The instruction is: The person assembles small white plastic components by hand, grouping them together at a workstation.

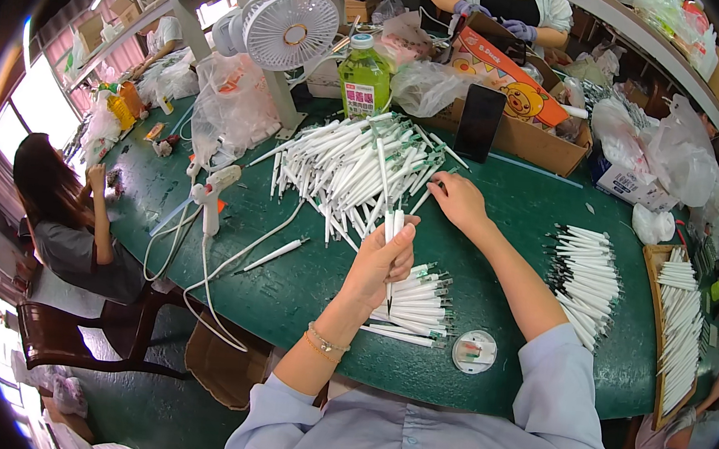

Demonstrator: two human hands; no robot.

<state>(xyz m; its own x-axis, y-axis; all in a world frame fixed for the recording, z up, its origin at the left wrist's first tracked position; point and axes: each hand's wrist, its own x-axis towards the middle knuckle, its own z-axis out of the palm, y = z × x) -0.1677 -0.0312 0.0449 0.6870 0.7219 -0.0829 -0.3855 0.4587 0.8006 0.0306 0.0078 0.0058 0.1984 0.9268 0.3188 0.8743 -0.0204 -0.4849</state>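
Note:
My left hand (384,259) is closed around a few white pens (394,222), held upright with a thin dark tip pointing down below the fist. At the right edge of a large heap of white pens (343,167), my right hand (457,201) has its fingers drawn together on the end of a white pen (420,202). Some pens in the heap show green ends. Below my left hand, a smaller stack of white pens (412,302) lies in rough rows. Beside it sits a round white dish (475,352) with small pieces inside.
Another pen stack (585,283) lies to the right, near a wooden tray (656,336) of pens. A glue gun (212,199) trails its cord left of the heap. Behind stand a fan (289,30), a green bottle (364,79) and a phone (478,122). Other people sit around the table.

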